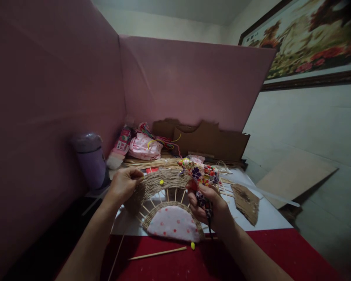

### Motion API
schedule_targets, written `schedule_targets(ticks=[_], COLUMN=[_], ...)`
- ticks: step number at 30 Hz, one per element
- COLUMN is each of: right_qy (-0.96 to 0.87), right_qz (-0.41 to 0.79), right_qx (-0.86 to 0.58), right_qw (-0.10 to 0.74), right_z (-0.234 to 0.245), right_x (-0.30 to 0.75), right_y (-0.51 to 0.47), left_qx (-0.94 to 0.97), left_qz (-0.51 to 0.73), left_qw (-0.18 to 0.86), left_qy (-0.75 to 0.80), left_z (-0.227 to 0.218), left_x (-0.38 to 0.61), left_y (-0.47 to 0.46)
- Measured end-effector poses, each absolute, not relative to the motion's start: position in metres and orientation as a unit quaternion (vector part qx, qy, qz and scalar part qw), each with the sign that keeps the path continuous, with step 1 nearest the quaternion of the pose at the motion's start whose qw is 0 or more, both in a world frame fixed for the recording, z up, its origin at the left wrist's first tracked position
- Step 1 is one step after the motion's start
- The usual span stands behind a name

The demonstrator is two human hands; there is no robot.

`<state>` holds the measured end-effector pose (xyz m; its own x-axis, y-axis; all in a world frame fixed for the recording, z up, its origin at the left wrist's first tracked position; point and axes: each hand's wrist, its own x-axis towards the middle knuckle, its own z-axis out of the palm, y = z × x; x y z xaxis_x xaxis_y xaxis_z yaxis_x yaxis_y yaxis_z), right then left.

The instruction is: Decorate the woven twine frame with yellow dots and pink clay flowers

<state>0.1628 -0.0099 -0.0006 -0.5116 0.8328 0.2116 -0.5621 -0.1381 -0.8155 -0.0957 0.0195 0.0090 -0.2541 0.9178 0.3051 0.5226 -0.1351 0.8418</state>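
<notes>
Left hand [124, 185]: thumb and fingertips pinched together at the upper-left rim of the woven fan [152, 180]; can't tell what's between them. Right hand [212, 205]: wrapped around the grip of a floral-patterned glue gun [200, 173], nozzle pointing left above the woven band. Fan sits between both hands, polka-dot fabric [174, 223] at its base, yellow bit [162, 182] on the band. Gun and right hand block the fan's right side. Second yellow piece [192, 246] and wooden stick [158, 253] in front, purple tumbler [91, 164] left, torn cardboard piece [245, 203] right.
</notes>
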Motion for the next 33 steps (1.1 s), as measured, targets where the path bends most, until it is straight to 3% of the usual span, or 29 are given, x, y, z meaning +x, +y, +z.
schedule_targets(ticks=[8, 15, 33], right_qy=[-0.459, -0.466, -0.475], right_qz=[0.733, 0.726, 0.711], right_qx=[-0.164, -0.163, -0.175], right_qw=[0.474, 0.478, 0.487], right_z=[0.0, -0.001, -0.002], right_x=[0.162, 0.163, 0.163], right_y=[-0.01, -0.012, -0.011], left_qx=[0.633, 0.58, 0.582], left_qz=[0.454, 0.457, 0.444], left_qw=[0.05, 0.143, 0.147], left_qy=[0.625, 0.659, 0.666], left_z=[0.001, -0.002, -0.004], left_x=[-0.101, -0.098, -0.099], left_y=[0.026, 0.028, 0.031])
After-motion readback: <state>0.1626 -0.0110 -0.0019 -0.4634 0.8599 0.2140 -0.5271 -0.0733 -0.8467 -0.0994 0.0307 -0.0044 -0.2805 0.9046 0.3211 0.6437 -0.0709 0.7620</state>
